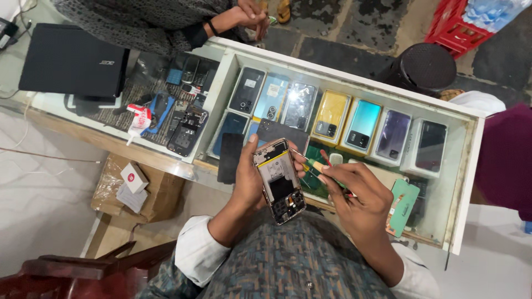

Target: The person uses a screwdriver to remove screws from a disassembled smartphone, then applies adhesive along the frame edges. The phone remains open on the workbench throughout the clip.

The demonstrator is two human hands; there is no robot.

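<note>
A glass counter (354,83) spreads beyond both hands, its case holding a row of phones (332,113) laid back-up in yellow, teal, purple and black, just past the fingertips. A shut black laptop (69,61) lies far out to the left of the fingers, next to a heap of old handsets (185,99) and a white tube (138,119). Another person's hand (244,14) rests at the counter's far edge. A dark round speaker (424,66) stands far beyond the right fingers. The left hand (249,177) is clamped on an opened phone (280,180), thumb along its left edge and fingers wrapped around its right edge, so the phone sits tilted in the palm with its back off and inner parts showing. The right hand (357,202) is pinched shut on a small screwdriver (316,166) with a green and red handle, whose thin tip points toward the phone's upper right edge, just beside the left fingertips. A green phone back (407,205) lies just right of the right fingers.
</note>
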